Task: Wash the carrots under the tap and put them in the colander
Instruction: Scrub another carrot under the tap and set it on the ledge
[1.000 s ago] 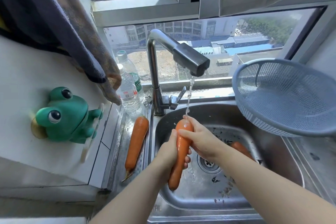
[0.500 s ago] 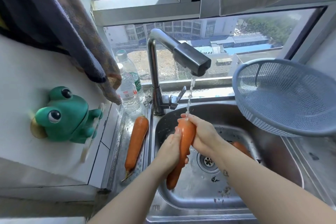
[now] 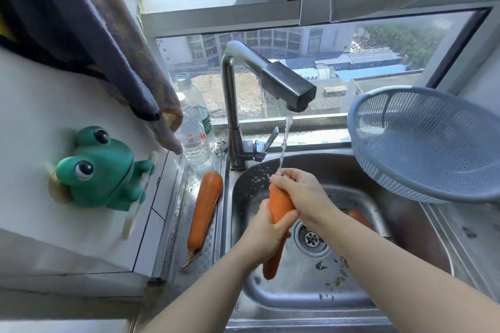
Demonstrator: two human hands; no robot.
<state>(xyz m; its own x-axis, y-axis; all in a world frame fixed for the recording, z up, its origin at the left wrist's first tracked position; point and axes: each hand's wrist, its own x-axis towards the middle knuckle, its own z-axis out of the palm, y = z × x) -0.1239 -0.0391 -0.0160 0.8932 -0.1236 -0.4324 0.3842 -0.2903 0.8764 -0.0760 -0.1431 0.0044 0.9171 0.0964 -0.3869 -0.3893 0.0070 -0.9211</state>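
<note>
Rinsing a carrot

My left hand gripped its middle, my right hand curled round the top; stiff, probably slippery wet.

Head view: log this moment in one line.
left hand: grips held carrot | right hand: grips its top under tap | ledge carrot, sink carrot: unheld | colander: empty
</note>
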